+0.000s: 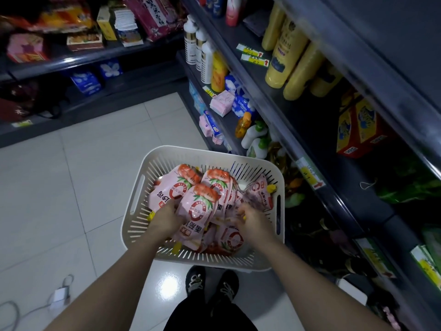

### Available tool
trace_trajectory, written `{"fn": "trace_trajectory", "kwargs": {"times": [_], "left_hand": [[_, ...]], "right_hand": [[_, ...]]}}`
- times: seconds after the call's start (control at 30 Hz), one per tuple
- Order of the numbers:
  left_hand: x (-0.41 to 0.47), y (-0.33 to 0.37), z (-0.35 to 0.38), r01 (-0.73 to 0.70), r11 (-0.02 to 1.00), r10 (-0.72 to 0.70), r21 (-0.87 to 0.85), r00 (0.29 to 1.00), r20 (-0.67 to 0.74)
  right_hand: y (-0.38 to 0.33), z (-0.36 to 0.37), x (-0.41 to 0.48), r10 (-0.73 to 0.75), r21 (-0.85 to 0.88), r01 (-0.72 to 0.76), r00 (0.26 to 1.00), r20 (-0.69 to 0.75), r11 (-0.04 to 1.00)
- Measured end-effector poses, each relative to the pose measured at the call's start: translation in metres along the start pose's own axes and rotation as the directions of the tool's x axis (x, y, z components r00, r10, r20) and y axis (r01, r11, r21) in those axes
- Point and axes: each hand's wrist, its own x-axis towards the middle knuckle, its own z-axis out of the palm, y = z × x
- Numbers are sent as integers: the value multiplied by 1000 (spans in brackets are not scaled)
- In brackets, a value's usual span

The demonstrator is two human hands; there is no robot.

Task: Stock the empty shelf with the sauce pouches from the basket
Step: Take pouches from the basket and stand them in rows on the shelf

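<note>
Both of my hands are down in the white slatted basket (133,211) that sits on the pale tiled floor (71,187) just ahead of my black shoes (211,283). My left hand (167,217) is curled closed on the lower edge of a pink sauce pouch (199,209) printed with red fruit and a red ring — the pouch stands tilted up above the rest of the heap. My right hand (253,218) is blurred; its fingers bend down into the pile of pouches (229,237) and a bit of yellow shows at the fingertips, but I cannot tell whether it has hold of anything.

Every pouch I can see lies inside the basket, overlapping one another, some with yellow caps poking out at the edges.

Just beside the basket, on my right, runs a dark shelf unit (298,130): tall yellow bottles (284,51) on an upper level, a yellow and red carton (362,130) below them, white bottles (198,48) farther along. Yellow price tags (310,174) cling to the shelf edges. A white charger and cable (58,299) lie on the floor to my left.
</note>
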Motion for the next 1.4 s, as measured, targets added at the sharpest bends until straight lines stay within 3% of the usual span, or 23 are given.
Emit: {"fn": "trace_trajectory", "kwargs": {"times": [0.1, 0.2, 0.3, 0.37, 0.47, 0.63, 0.77, 0.93, 1.1, 1.2, 1.4], "left_hand": [[-7, -3, 0, 128, 990, -115, -58, 976, 183], [-7, -1, -5, 182, 980, -162, -81, 965, 207], [-5, 5, -10, 170, 938, -134, -303, 982, 134], [-5, 10, -13, 132, 880, -131, -457, 991, 35], [-6, 13, -15, 42, 838, -117, -543, 988, -105], [-12, 15, -13, -9, 940, -79, -341, 966, -244], [-17, 22, -16, -34, 968, -23, -247, 974, -227], [-22, 31, -18, -91, 965, 45, -247, 982, -184], [-31, 50, -16, -252, 876, 136, -412, 947, -290], [-35, 62, -14, -384, 835, 273, -394, 911, -308], [-51, 77, -22, -517, 754, 403, -405, 851, -336]], "right_hand": [[8, -4, 2, 65, -51, -61, 995, 81, 997], [14, -9, 3, 80, -168, -74, 996, 30, 983], [15, -12, 3, 90, -151, -87, 996, 11, 985], [12, -12, 2, 92, -32, -91, 995, 29, 995], [9, -6, 0, 108, 145, -116, 992, 57, 983], [11, 5, -6, 134, 186, -133, 991, 4, 974], [8, 6, -13, 101, 176, -91, 994, -48, 980], [8, 4, -22, 56, 164, -35, 991, -119, 986], [6, -10, -33, 30, 221, 32, 963, -268, 975], [-2, -22, -45, 27, 319, 93, 935, -353, 943], [-6, -48, -68, 101, 496, 160, 883, -458, 853]]}}
